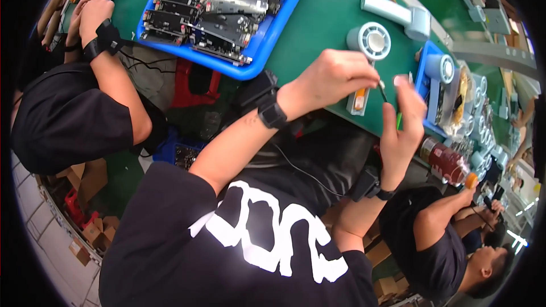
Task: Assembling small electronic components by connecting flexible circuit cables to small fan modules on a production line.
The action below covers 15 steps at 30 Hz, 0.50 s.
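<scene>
My left hand (335,78) is closed in a pinch, its fingertips at the upper end of a thin dark rod (384,92); anything small between them is too tiny to name. Around a slim green piece (399,120), apparently the handle of that rod, my right hand (405,116) is loosely curled, thumb and forefinger raised and slightly blurred. Just beyond the hands lies a pale blue handheld fan (369,41), its round head away from me. Its handle (358,102) points toward me and shows an orange part inside; my left hand partly covers it.
A blue tray (259,59) filled with black circuit assemblies stands at the left. Another pale blue fan housing (398,14) lies farther back on the green table (310,23). A blue bin (422,74) with fan parts is at the right. Co-workers sit on both sides.
</scene>
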Tool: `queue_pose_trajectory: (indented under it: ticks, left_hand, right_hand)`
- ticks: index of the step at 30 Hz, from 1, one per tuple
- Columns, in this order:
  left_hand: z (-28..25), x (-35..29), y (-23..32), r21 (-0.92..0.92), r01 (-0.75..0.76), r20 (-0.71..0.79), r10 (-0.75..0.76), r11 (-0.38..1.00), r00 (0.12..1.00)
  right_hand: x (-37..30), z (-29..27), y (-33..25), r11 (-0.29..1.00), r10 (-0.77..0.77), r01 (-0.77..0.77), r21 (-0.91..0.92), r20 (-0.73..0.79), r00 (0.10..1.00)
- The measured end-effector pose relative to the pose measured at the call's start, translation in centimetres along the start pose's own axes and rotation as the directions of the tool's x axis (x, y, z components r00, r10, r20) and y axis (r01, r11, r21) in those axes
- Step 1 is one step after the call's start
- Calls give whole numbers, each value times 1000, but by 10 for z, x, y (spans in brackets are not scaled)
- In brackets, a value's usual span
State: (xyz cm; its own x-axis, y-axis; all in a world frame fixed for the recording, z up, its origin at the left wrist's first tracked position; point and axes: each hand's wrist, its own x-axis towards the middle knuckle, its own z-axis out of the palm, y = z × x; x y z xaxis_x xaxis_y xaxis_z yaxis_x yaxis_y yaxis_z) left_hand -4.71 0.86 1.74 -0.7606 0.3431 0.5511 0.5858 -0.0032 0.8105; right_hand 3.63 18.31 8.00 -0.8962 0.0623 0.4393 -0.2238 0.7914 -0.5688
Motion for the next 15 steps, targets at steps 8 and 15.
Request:
queue_pose_trajectory:
  ticks: [8, 15]
  left_hand:
    - [6, 3, -6, -26, 6, -3, -6, 1000, 1000]
    - [6, 2, -3, 12, 6, 1, -6, 1000, 1000]
  right_hand:
    - [-222, -9, -10, 869, 427, -341, -360, 195, 883]
    - [-261, 26, -18, 641, 727, -733, 227, 124, 675]
